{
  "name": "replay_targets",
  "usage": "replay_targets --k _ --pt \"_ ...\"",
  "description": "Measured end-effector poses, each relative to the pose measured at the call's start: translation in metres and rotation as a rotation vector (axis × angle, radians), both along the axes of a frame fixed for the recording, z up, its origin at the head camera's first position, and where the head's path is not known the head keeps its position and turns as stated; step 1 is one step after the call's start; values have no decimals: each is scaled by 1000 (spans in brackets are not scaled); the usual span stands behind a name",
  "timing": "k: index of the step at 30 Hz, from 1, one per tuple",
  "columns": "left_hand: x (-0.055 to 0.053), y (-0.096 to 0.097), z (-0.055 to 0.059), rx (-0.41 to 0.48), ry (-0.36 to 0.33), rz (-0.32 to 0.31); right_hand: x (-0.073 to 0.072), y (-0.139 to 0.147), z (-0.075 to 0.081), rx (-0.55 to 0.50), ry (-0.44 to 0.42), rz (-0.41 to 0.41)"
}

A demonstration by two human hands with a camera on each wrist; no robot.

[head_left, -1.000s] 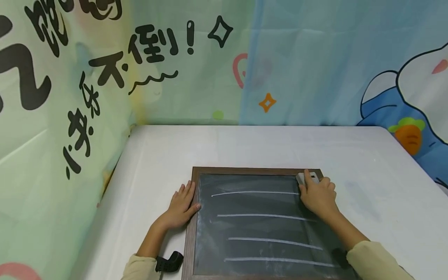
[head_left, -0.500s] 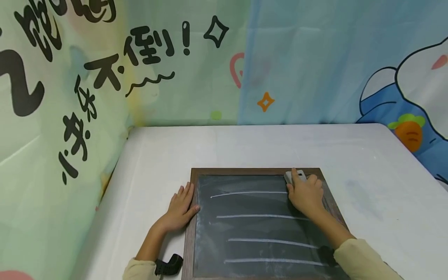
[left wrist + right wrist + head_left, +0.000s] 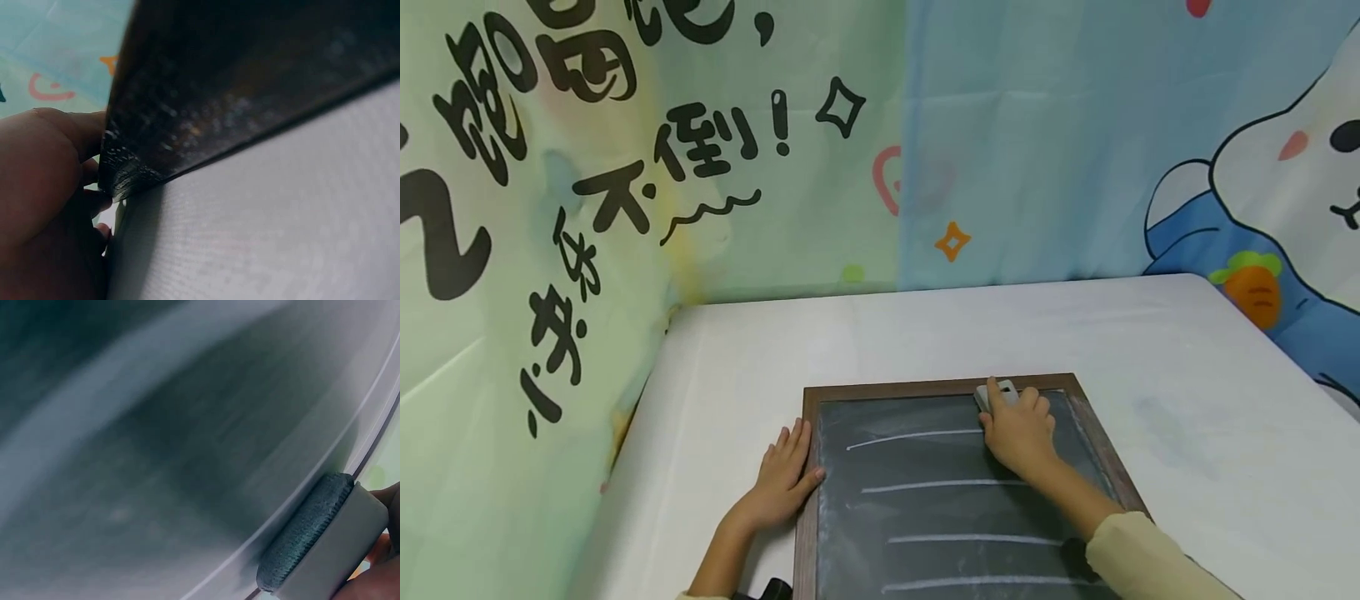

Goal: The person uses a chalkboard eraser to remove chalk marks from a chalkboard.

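Observation:
A framed blackboard lies on the white table, with several white chalk lines across it. Near its top edge my right hand grips a grey chalkboard eraser, index finger stretched along the top. The right wrist view shows the eraser's dark felt pad against the board surface. The top chalk line ends at that hand, and the board to the right of it bears no line there. At the left frame edge rests my left hand, fingers straight and thumb on the wood.
The white table extends behind and to both sides of the board. A printed cloth backdrop stands along the back and left edges. A black strap mount shows at the left wrist.
My right hand has moved the eraser leftward along the board's top edge, from the right corner. The left hand stays at the frame. The head view has tilted slightly.

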State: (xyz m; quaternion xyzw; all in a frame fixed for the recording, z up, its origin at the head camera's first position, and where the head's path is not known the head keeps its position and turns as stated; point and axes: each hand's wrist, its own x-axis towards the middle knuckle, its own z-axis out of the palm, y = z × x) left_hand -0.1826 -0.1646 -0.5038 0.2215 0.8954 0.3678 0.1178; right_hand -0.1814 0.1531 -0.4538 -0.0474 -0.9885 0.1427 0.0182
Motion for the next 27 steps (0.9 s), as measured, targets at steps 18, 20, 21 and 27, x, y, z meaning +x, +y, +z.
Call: replay_targets --k 18,20,21,27 --pt "8 -1 -2 52 -26 -4 -3 -55 -2 -29 7 64" --pt "8 -1 -1 51 -24 -5 -3 -60 -2 -33 6 72" --pt "8 -1 -1 52 -23 -7 -3 -63 -1 -36 3 73" --pt "4 1 1 37 -20 -19 -3 -79 2 -62 -5 99"
